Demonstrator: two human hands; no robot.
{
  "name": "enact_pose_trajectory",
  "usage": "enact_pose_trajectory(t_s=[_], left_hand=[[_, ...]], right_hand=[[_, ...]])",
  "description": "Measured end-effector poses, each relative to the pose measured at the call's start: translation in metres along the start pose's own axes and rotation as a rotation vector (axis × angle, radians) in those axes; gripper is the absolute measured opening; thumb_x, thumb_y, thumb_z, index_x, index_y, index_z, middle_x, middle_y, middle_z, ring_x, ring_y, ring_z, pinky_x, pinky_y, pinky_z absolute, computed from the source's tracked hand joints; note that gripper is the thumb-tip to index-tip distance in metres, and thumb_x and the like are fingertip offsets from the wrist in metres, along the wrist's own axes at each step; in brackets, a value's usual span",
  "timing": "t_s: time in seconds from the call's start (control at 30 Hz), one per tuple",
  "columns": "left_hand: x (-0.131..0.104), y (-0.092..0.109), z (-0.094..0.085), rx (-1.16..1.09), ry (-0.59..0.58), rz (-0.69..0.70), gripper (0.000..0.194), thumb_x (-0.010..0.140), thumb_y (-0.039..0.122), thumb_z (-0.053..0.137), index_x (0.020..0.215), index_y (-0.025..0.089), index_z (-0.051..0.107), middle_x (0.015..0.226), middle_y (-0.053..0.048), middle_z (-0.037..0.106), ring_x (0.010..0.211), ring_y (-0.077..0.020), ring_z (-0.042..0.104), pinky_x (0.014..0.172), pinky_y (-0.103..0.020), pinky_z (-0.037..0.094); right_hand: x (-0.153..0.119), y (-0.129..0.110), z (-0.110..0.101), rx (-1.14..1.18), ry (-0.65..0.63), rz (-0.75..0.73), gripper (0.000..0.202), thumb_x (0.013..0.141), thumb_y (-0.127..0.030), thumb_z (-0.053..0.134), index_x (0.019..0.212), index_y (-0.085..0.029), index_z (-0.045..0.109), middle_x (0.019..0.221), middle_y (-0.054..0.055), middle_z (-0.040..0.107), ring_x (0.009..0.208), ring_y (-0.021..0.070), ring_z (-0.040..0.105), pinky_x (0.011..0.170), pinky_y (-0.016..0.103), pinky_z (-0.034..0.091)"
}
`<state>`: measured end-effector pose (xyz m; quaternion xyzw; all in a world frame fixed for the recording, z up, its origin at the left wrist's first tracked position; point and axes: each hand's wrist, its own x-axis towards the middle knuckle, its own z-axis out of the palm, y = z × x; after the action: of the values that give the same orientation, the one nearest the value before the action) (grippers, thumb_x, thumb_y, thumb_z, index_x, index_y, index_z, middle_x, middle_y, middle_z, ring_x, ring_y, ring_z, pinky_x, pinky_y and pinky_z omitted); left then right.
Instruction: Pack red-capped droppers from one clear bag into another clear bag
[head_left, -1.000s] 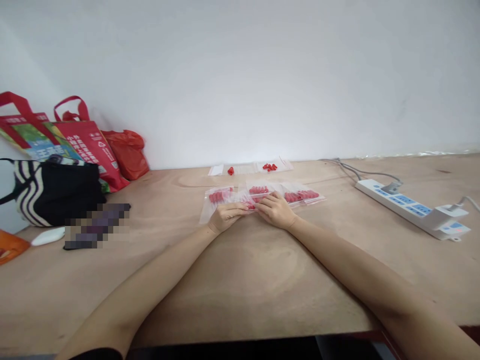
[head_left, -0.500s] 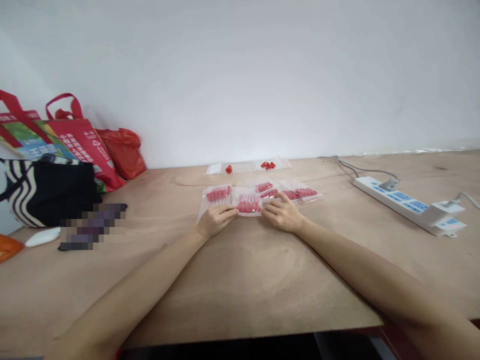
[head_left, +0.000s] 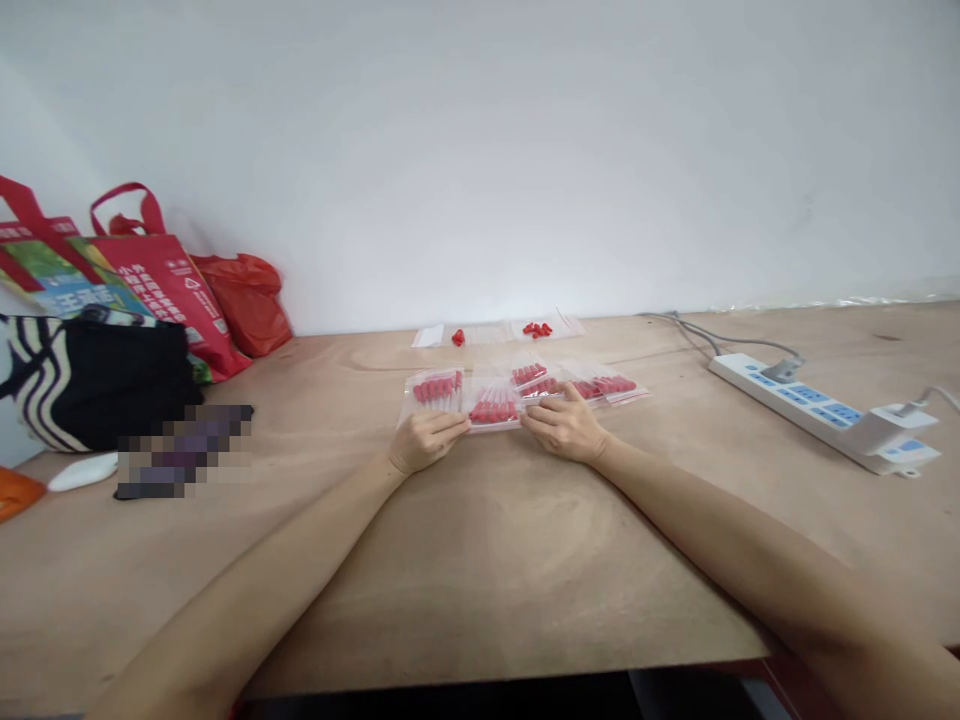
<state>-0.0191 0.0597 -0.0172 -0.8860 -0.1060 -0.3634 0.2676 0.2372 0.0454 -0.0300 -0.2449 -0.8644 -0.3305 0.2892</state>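
A small clear plastic bag (head_left: 493,408) holding a row of red-ended pieces with pale, thin stems lies between my hands. My left hand (head_left: 429,441) pinches its near left corner, fingers pressed together. At the near right corner, my right hand (head_left: 566,428) has its fingers closed on the same bag's edge. Another bag of red-ended pieces (head_left: 437,388) lies just beyond my left hand. Behind and right of my right hand, more such bags (head_left: 611,386) overlap one another. What the red-ended pieces are is too small to tell.
Near the wall lie flat clear bags with loose red pieces (head_left: 537,329). A white power strip (head_left: 806,405) with plugs and grey cables stands right. At left are a black striped bag (head_left: 127,380), red shopping bags (head_left: 176,285), a white object (head_left: 84,471) and a blurred-out dark item (head_left: 184,455).
My left hand has shifted slightly left along the bag's near edge, and the red-ended pieces inside show more clearly. My right hand has stayed nearly in place.
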Motion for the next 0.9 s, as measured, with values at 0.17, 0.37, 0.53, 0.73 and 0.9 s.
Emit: enact_pose_trajectory(t_s=[0.17,0.37,0.53,0.73,0.9], left_hand=[[-0.0004,0.0019,-0.0007,-0.061,-0.005,-0.137,0.012,0.079,0.015,0.051,0.082,0.019,0.062,0.079,-0.002,0.067,0.068,-0.0098,0.063,0.063,-0.019,0.052],[0.0031,0.0040,-0.0010,-0.100,-0.004,-0.251,0.008,0.079,0.018,0.053,0.079,0.016,0.061,0.075,-0.003,0.067,0.067,-0.0102,0.063,0.066,-0.019,0.052],[0.0046,0.0044,-0.0014,-0.102,-0.003,-0.217,0.010,0.079,0.016,0.052,0.082,0.018,0.062,0.079,-0.002,0.067,0.071,-0.0099,0.063,0.067,-0.019,0.052],[0.0071,0.0068,-0.0021,-0.136,0.003,-0.184,0.011,0.079,0.016,0.052,0.081,0.019,0.062,0.079,-0.002,0.067,0.071,-0.0104,0.063,0.066,-0.020,0.052],[0.0082,0.0053,-0.0027,-0.135,0.015,-0.172,0.009,0.078,0.014,0.053,0.080,0.017,0.061,0.078,-0.003,0.067,0.070,-0.0112,0.062,0.064,-0.022,0.052]], right_hand=[[0.0005,-0.0008,0.0009,0.025,-0.047,0.081,0.024,0.082,-0.013,0.036,0.076,-0.019,0.058,0.067,0.000,0.057,0.064,0.0102,0.044,0.080,0.032,0.022],[-0.0009,0.0007,0.0007,0.078,-0.025,0.176,0.025,0.083,-0.015,0.035,0.077,-0.020,0.059,0.067,-0.001,0.059,0.066,0.0099,0.048,0.080,0.031,0.022],[-0.0006,0.0009,0.0002,0.104,-0.026,0.207,0.022,0.086,-0.023,0.039,0.079,-0.020,0.060,0.069,0.000,0.059,0.068,0.0107,0.048,0.079,0.030,0.022],[0.0013,-0.0007,0.0014,0.098,-0.015,0.166,0.023,0.085,-0.018,0.039,0.074,-0.018,0.058,0.067,0.001,0.058,0.067,0.0111,0.048,0.080,0.030,0.023],[0.0023,-0.0018,0.0015,0.059,-0.031,0.147,0.026,0.084,-0.014,0.035,0.071,-0.017,0.057,0.064,0.001,0.056,0.064,0.0109,0.047,0.081,0.031,0.022]])
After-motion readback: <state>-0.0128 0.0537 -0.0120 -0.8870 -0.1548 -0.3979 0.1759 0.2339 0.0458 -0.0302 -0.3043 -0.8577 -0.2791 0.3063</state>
